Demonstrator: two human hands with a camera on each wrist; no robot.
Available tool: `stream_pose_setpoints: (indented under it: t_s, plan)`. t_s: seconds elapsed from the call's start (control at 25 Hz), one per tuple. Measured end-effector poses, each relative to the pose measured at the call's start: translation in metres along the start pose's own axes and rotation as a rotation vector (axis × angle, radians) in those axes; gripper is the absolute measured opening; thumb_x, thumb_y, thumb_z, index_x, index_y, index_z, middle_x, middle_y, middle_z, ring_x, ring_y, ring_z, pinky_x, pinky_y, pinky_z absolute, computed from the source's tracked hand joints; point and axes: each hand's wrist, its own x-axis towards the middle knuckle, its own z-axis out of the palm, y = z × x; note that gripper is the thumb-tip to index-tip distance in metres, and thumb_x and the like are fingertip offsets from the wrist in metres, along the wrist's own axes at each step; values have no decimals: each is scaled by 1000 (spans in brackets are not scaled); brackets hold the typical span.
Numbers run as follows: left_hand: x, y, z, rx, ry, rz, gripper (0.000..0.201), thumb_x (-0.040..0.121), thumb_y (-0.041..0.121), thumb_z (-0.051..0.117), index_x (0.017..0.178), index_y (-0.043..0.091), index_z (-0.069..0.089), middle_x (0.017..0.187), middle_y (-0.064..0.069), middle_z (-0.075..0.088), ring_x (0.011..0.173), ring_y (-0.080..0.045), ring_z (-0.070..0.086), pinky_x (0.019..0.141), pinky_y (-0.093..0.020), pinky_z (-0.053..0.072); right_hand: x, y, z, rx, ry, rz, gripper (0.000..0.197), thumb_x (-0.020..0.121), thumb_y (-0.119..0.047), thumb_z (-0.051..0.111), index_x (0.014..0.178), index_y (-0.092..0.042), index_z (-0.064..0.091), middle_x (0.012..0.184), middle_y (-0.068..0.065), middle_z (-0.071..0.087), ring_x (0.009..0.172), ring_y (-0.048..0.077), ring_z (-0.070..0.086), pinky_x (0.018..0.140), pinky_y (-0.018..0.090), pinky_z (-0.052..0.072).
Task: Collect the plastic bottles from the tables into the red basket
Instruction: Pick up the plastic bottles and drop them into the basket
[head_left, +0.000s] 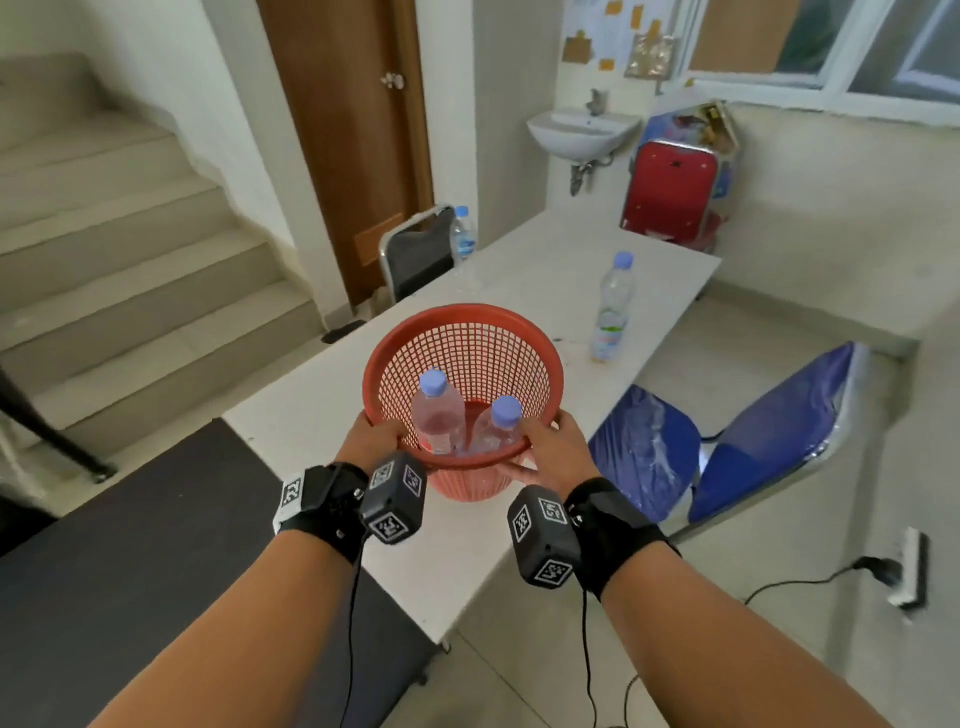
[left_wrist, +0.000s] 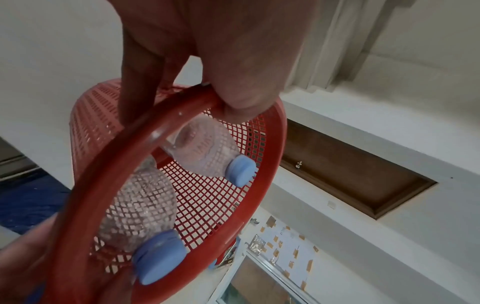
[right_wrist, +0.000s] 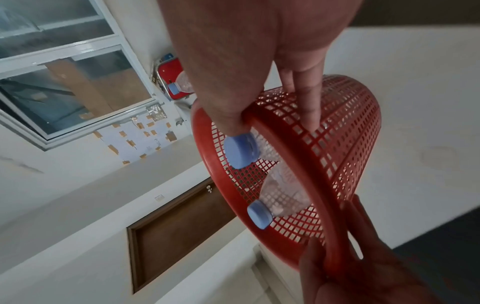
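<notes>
Two bottles collected, two left on the table.

The table (head_left: 519, 280), white, is flanked by stairs at left, a door and sink far, and blue chairs at right. The basket (head_left: 462, 332) is gripped at its near rim by the left hand (head_left: 376, 434) and right hand (head_left: 553, 447), fingers curled round it. Two bottles (head_left: 439, 415) lie inside; one bottle (head_left: 612, 309) is seen far right, another (head_left: 461, 234) far left.

A blue chair (head_left: 737, 441) sits beside the table, a white sink (head_left: 582, 132) on the far wall near a brown door (head_left: 353, 130).
</notes>
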Motion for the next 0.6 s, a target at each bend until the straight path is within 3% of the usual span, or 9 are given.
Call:
stream_pose_setpoints:
  t_s: [0.12,0.2,0.28,0.36,0.48,0.6]
  plan:
    - [22,0,-7,-64,42,15,35,55,17,61,91,18,62,100,-24,70,86,-46,70,76,-65,53,2,-16,8,-1,-51,-29,43,98,-16,54,139,-13,43,101,-1,63,82,16,65,84,45,59]
    - [17,-2,-14,-127,69,15,40,53,17,63,93,19,61,101,-22,70,87,-45,70,76,-64,54,3,-16,9,-11,-47,-16,48,100,-23,51,145,-16,36,112,0,60,88,16,62,96,50,52]
    - [-2,1,-22,-133,136,-10,42,53,17,64,94,17,59,101,-20,71,87,-42,70,76,-60,55,4,-6,9,-53,-48,-1,55,100,-30,51,150,-21,30,141,4,45,117,26,54,95,49,52]
    - [-6,-4,-32,-101,203,-2,38,60,16,66,98,14,59,102,-18,71,88,-36,69,80,-57,56,9,8,7,-73,-28,15,54,100,-31,51,149,-22,31,153,3,34,134,30,40,89,46,55]
    - [-17,-2,-30,-106,201,14,40,62,18,64,102,17,60,106,-17,70,88,-37,69,81,-58,55,18,13,-5,-86,26,-5,47,99,-24,52,144,-21,37,151,3,37,134,30,39,76,38,56]
    - [-34,11,-30,-60,255,43,29,75,16,57,104,17,56,95,-11,68,85,-38,69,80,-55,56,30,7,-3,-166,27,-62,48,98,-18,51,144,-19,38,151,11,37,132,33,43,84,42,52]
